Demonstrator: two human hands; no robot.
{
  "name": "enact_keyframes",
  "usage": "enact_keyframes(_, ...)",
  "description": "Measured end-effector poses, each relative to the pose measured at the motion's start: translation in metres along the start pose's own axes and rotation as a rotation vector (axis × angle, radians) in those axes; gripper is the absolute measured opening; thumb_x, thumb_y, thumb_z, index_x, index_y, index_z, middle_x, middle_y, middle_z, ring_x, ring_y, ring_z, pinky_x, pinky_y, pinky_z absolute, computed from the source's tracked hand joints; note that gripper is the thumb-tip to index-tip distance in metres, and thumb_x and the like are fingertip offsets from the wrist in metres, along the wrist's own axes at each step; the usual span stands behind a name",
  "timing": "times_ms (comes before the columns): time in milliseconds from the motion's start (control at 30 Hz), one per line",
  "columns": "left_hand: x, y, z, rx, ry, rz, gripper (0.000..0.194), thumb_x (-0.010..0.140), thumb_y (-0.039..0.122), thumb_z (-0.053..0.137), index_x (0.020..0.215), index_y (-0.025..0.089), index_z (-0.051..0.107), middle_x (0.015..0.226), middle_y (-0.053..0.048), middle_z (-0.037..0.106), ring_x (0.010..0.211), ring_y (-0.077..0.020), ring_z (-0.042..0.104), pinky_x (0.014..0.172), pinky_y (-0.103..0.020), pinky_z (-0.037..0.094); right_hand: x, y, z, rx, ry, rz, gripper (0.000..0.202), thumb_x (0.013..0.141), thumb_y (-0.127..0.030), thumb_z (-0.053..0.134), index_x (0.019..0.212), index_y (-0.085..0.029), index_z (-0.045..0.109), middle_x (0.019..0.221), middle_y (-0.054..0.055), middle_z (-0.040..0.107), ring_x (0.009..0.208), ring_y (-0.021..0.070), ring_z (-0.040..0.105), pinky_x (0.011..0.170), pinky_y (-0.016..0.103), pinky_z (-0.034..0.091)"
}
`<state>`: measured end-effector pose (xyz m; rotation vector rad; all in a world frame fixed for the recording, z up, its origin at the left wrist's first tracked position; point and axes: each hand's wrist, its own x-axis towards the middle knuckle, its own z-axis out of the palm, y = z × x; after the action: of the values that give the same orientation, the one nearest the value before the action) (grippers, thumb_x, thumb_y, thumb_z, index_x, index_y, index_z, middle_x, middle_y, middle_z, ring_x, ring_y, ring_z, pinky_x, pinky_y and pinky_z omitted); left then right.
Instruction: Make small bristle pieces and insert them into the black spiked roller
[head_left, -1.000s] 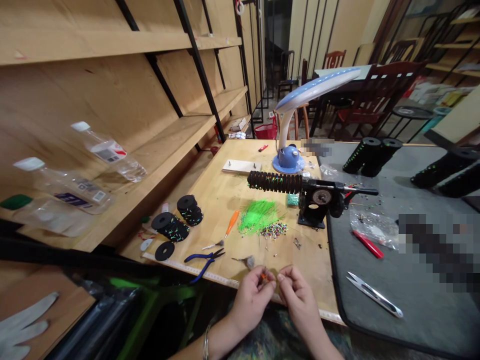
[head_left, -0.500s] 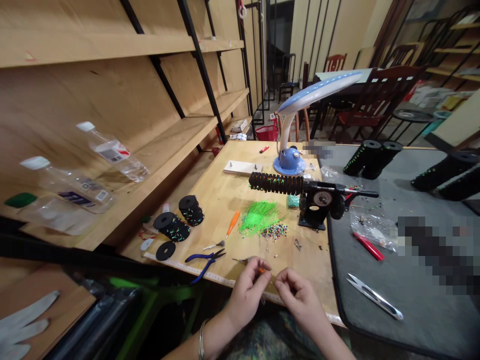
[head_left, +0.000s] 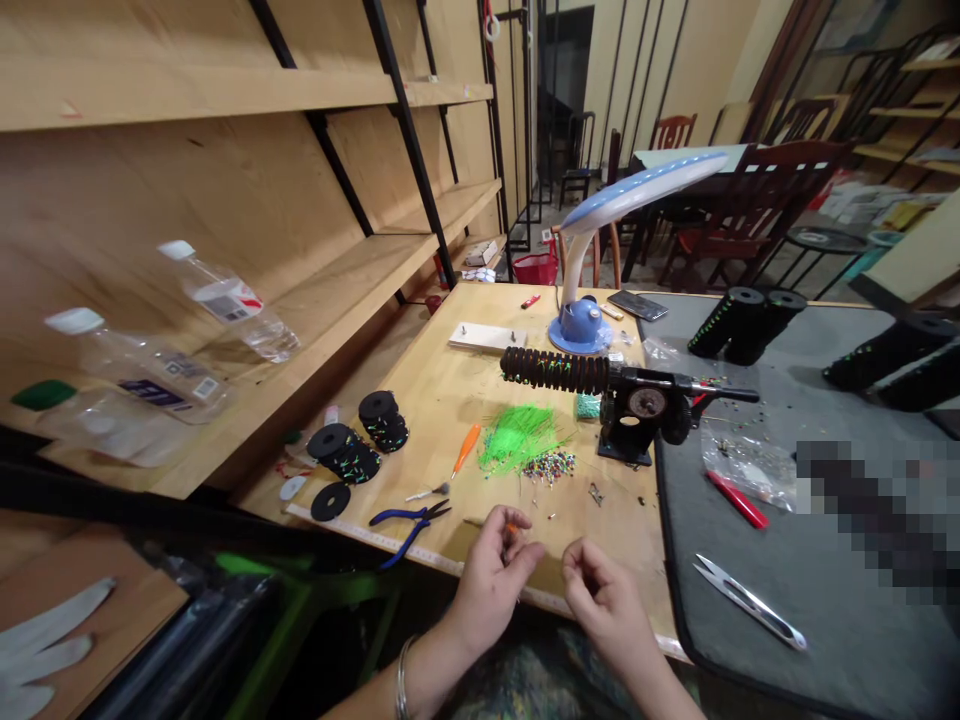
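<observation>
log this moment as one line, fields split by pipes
left hand: holding small orange item | right hand: curled, apart from left, contents unclear | ahead: green strands, beads | left of hands: blue-handled pliers

The left hand (head_left: 489, 575) mostly hides an orange item (head_left: 513, 528), and the left edge crops 1 white glove (head_left: 52, 657).

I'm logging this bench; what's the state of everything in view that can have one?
Left hand, curled around an orange piece
Right hand, fingers curled; contents unclear
Pliers, jaws open
Snips, blades apart
Three bottles, all capped
Lamp, upright; lit or not, unclear
Beads, loose in a pile
Green strands, loosely heaped
Black roll, horizontal on its machine
</observation>
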<state>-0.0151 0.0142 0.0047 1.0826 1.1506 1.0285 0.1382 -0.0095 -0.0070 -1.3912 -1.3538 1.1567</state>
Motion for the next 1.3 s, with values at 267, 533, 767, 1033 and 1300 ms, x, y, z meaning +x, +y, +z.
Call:
enact_keyframes(267,0.005,0.006,-0.012,-0.275,0.028,-0.13,0.021,0.075,0.031,0.066,0.081,0.019,0.049,0.053,0.012,0.029,0.044,-0.0054,0.02,0.042,-0.019,0.014,-0.004,0.013,-0.007,0.138,0.059,0.044,0.02,0.08,-0.036,0.058,0.068,-0.02,0.052,0.06,-0.005,0.041,0.054,0.0125,0.038,0.051,0.024,0.03)
enact_keyframes(533,-0.007,0.001,-0.007,-0.07,-0.139,-0.149,0.023,0.074,0.028,0.068,0.091,0.014,0.063,0.054,0.01,0.03,0.045,-0.0059,0.023,0.044,-0.02,0.02,-0.006,0.015,-0.005,0.269,0.018,0.067,0.033,0.085,-0.051,0.056,0.074,-0.02,0.053,0.06,-0.006,0.039,0.051,0.0107,0.033,0.046,0.022,0.027)
enact_keyframes(767,-0.004,0.015,-0.002,0.194,-0.155,-0.022,0.033,0.072,0.021,0.067,0.104,0.015,0.066,0.06,0.009,0.032,0.053,-0.0088,0.03,0.053,-0.021,0.028,-0.007,0.007,-0.006,0.293,-0.043,0.077,0.04,0.083,-0.058,0.057,0.073,-0.019,0.052,0.058,-0.007,0.039,0.05,0.0095,0.033,0.046,0.021,0.027)
enact_keyframes(1033,-0.001,0.011,-0.005,0.226,-0.151,0.016,0.022,0.08,0.033,0.063,0.069,0.014,0.061,0.06,0.003,0.046,0.058,-0.0111,0.038,0.056,-0.023,0.03,-0.006,0.001,-0.007,0.306,-0.064,0.093,0.043,0.08,-0.061,0.06,0.071,-0.019,0.053,0.056,-0.007,0.04,0.049,0.009,0.036,0.046,0.021,0.028)
enact_keyframes(1300,-0.004,0.016,-0.011,0.183,-0.099,-0.035,0.034,0.079,0.045,0.064,0.066,0.015,0.054,0.059,0.005,0.04,0.056,-0.0103,0.033,0.055,-0.023,0.027,-0.01,0.004,-0.01,0.356,-0.013,0.076,0.043,0.086,-0.055,0.056,0.104,-0.017,0.06,0.076,0.006,0.068,0.062,0.0164,0.059,0.055,0.026,0.046)
